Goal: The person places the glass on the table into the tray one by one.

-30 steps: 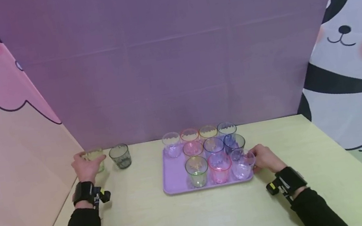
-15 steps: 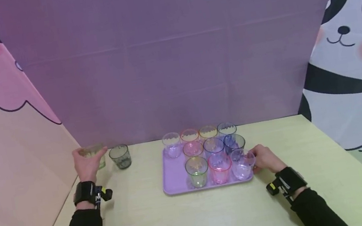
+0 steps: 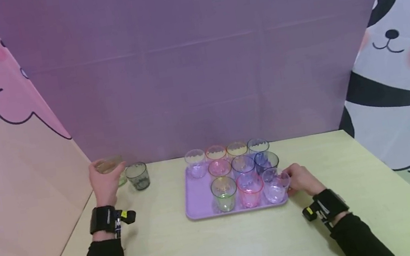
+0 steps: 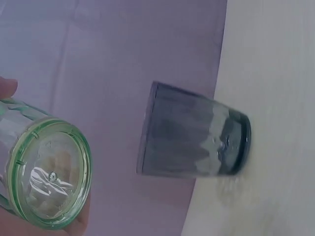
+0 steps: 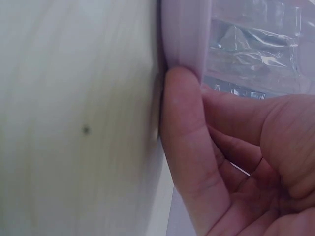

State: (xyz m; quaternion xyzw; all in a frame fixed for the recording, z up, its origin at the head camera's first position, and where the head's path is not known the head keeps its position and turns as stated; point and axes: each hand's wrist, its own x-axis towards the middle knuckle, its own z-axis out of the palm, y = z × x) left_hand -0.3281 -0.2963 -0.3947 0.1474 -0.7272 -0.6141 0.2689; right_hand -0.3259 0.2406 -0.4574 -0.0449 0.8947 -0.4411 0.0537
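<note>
My left hand (image 3: pixel 105 185) grips a green-tinted glass tumbler (image 4: pixel 51 172) at the table's back left. The left wrist view shows its round base tilted toward the camera, raised off the table. Just right of it, a smoky grey tumbler (image 3: pixel 138 176) stands upright, apart from the hand. My right hand (image 3: pixel 303 178) is at the right front corner of a purple tray (image 3: pixel 198 197). In the right wrist view, its finger and thumb pinch the tray's rim (image 5: pixel 184 39), close to a clear tumbler (image 3: pixel 276 186).
Several coloured tumblers stand in rows on the tray, among them a green one (image 3: pixel 224 195) and a pink one (image 3: pixel 250 191) in front. A purple backdrop (image 3: pixel 198 80) rises behind the pale table (image 3: pixel 207 251). Printed panels flank both sides.
My left hand has raised the green-tinted tumbler and moved slightly right and back with it, closer to the grey tumbler. The right hand has stayed at the tray.
</note>
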